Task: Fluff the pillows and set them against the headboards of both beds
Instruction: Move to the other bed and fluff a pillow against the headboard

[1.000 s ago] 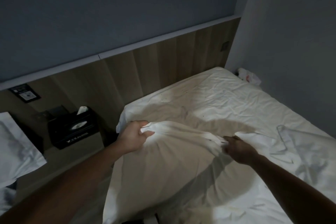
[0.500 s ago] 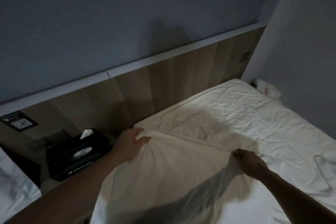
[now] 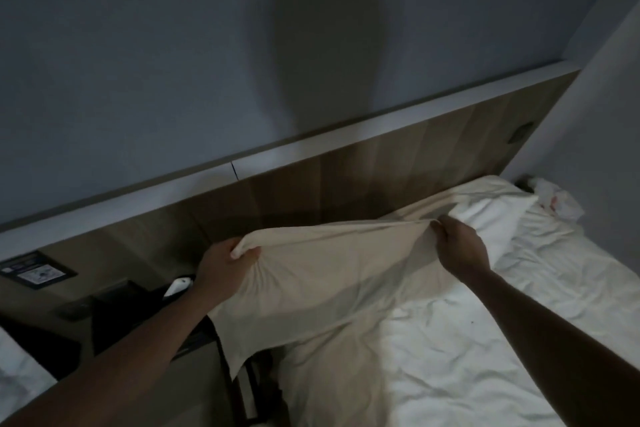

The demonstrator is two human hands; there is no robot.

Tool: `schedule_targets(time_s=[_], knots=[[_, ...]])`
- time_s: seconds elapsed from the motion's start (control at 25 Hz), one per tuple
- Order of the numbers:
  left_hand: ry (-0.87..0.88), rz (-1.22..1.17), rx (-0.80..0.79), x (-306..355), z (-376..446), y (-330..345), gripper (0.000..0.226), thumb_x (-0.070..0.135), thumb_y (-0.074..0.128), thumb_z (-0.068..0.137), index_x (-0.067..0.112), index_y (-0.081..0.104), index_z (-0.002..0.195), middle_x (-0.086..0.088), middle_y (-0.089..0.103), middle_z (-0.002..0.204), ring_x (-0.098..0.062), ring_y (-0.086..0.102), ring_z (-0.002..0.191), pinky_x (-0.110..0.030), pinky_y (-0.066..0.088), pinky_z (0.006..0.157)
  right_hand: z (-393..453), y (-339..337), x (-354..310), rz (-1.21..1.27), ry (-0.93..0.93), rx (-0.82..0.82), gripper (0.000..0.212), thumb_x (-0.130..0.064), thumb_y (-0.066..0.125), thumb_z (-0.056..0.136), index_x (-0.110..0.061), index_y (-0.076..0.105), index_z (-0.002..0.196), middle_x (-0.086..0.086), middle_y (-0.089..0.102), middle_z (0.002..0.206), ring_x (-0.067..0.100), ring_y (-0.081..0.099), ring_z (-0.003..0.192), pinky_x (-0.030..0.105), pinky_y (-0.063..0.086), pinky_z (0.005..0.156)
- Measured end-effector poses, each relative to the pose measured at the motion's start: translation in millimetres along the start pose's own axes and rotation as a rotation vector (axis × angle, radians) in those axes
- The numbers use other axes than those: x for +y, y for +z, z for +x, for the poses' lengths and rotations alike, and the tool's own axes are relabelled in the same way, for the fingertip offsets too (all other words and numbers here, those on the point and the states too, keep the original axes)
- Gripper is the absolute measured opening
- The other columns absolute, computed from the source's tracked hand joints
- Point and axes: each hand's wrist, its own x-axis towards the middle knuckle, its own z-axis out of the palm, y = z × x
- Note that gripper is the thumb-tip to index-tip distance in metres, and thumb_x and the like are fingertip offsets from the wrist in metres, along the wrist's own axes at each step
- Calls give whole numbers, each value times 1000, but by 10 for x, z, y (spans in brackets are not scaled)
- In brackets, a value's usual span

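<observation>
A cream pillow (image 3: 325, 281) is lifted above the head end of the right bed (image 3: 485, 340), close in front of the wooden headboard (image 3: 381, 177). My left hand (image 3: 223, 265) grips its upper left corner. My right hand (image 3: 457, 246) pinches the top edge further right. The pillow's lower part hangs down over the bed's left edge. A white pillow end (image 3: 495, 215) shows behind my right hand, against the headboard.
A black tissue box (image 3: 138, 308) stands on the nightstand (image 3: 194, 388) between the beds. The second bed's white sheet (image 3: 17, 374) shows at the far left. Crumpled white cloth (image 3: 557, 201) lies in the corner by the right wall (image 3: 606, 97). A switch panel (image 3: 34, 269) is on the headboard.
Both hands raised the pillow off the mattress and carried it toward the headboard. My view tilted up and shifted left.
</observation>
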Motion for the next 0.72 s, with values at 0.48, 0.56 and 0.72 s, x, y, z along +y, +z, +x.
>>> schedule_targets(time_s=[0.48, 0.56, 0.72], knots=[[-214, 145, -75, -939, 894, 225, 16, 34, 64, 99, 20, 68, 106, -3, 68, 91, -22, 66, 82, -38, 51, 74, 1017, 1164, -724, 141, 91, -137, 24, -18, 51, 105, -12, 72, 117, 16, 74, 118, 38, 68, 110, 33, 48, 86], [-172, 232, 0, -959, 1020, 235, 25, 37, 62, 100, 18, 71, 114, -6, 71, 98, -26, 68, 89, -34, 47, 75, 1106, 1212, -812, 215, 141, -90, 29, -18, 52, 106, -11, 70, 127, 16, 72, 129, 37, 65, 120, 35, 49, 98], [-84, 344, 114, -904, 1296, 82, 31, 43, 59, 98, 19, 74, 111, -7, 76, 96, -34, 72, 93, -34, 49, 71, 1488, 1153, -1152, 243, 113, -1, 30, -23, 54, 105, -11, 72, 126, 15, 72, 130, 36, 65, 121, 36, 48, 101]])
